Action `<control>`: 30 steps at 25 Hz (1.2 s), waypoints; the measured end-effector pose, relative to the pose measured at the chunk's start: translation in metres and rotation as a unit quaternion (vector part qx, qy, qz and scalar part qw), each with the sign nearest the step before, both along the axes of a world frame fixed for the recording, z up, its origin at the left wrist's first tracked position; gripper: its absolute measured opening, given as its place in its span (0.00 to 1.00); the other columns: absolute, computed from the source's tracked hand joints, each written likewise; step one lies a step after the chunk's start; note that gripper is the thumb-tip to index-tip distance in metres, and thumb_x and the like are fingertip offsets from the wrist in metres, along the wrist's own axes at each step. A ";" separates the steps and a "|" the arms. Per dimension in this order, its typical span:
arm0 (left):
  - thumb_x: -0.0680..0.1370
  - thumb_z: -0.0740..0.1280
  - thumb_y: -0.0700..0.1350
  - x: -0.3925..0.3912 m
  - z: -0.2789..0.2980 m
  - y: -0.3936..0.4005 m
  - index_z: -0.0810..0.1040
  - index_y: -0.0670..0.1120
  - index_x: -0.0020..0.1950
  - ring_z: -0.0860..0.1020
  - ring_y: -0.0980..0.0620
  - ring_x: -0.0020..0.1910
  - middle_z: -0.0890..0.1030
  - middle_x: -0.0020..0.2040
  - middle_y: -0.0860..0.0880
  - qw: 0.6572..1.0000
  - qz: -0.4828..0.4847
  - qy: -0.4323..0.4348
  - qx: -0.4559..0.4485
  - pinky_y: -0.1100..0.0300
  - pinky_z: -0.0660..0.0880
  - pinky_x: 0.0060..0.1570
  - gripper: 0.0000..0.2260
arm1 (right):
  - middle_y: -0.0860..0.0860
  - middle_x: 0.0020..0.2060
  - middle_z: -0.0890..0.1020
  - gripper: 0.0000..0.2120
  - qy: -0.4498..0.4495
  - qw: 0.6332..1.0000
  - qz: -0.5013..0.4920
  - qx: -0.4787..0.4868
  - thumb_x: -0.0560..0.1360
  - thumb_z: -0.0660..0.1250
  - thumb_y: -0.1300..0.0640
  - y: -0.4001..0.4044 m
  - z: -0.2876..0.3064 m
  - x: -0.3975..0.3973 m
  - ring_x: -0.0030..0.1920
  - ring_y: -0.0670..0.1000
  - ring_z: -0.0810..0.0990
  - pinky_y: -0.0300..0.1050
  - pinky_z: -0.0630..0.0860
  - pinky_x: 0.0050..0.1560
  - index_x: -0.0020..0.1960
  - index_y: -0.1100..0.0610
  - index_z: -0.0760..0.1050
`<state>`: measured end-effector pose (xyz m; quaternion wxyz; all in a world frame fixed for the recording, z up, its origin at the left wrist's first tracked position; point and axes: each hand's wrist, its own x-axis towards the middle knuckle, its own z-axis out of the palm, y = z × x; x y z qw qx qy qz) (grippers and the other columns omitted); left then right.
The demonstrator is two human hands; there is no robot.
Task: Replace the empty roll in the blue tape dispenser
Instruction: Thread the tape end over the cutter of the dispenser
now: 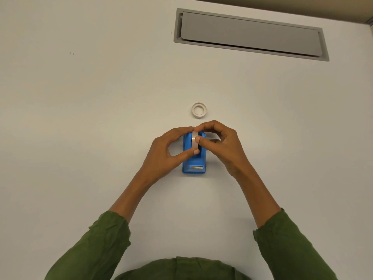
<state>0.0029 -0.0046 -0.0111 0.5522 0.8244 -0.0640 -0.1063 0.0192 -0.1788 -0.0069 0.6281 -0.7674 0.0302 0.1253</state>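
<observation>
A blue tape dispenser (pixel 194 161) stands on the white table, its metal cutter facing me. A tape roll (pixel 194 140) sits upright in the dispenser's top slot. My left hand (pixel 168 152) pinches the roll from the left, thumb at its near side and fingers over the top. My right hand (pixel 220 144) grips the roll from the right, thumb pressed on its rim. A second white roll ring (pixel 199 110) lies flat on the table just beyond the dispenser, apart from both hands.
A grey recessed cable hatch (pixel 250 34) is set into the table at the far right. The table's far edge runs along the top right corner. Green sleeves cover both forearms near the bottom.
</observation>
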 end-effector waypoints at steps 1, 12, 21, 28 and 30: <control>0.71 0.72 0.49 0.000 0.000 0.000 0.74 0.51 0.64 0.73 0.62 0.60 0.77 0.62 0.55 1.000 -0.002 -0.001 0.002 0.74 0.67 0.59 0.22 | 0.44 0.46 0.83 0.06 0.005 1.000 -0.005 0.001 0.72 0.72 0.59 0.000 0.000 0.001 0.52 0.42 0.79 0.38 0.77 0.48 0.47 0.51 0.80; 0.70 0.72 0.50 0.000 0.000 0.001 0.75 0.51 0.63 0.73 0.64 0.59 0.77 0.61 0.57 1.000 0.000 0.001 -0.003 0.75 0.67 0.58 0.22 | 0.48 0.47 0.83 0.04 0.008 1.000 -0.005 0.011 0.73 0.70 0.56 -0.001 0.001 0.006 0.51 0.42 0.80 0.37 0.76 0.50 0.48 0.53 0.81; 0.70 0.73 0.48 0.000 0.001 0.001 0.74 0.50 0.64 0.73 0.61 0.61 0.77 0.62 0.54 1.000 -0.008 -0.001 0.000 0.72 0.68 0.60 0.23 | 0.49 0.50 0.82 0.06 -0.011 0.999 0.020 0.028 0.73 0.71 0.60 -0.002 -0.001 0.002 0.55 0.47 0.79 0.41 0.78 0.50 0.49 0.55 0.81; 0.69 0.74 0.49 0.000 -0.001 0.002 0.74 0.52 0.64 0.73 0.65 0.59 0.77 0.61 0.58 1.000 -0.011 0.000 0.002 0.76 0.66 0.58 0.24 | 0.51 0.48 0.83 0.02 -0.006 1.000 -0.005 0.017 0.74 0.70 0.59 0.001 -0.003 0.006 0.50 0.43 0.80 0.33 0.76 0.47 0.46 0.53 0.80; 0.69 0.73 0.50 0.000 -0.001 0.001 0.74 0.52 0.63 0.73 0.66 0.59 0.77 0.60 0.59 1.000 -0.008 -0.003 0.001 0.76 0.66 0.57 0.23 | 0.51 0.48 0.83 0.03 -0.008 1.000 -0.004 0.013 0.74 0.69 0.58 0.001 -0.003 0.006 0.50 0.42 0.80 0.32 0.75 0.47 0.47 0.55 0.81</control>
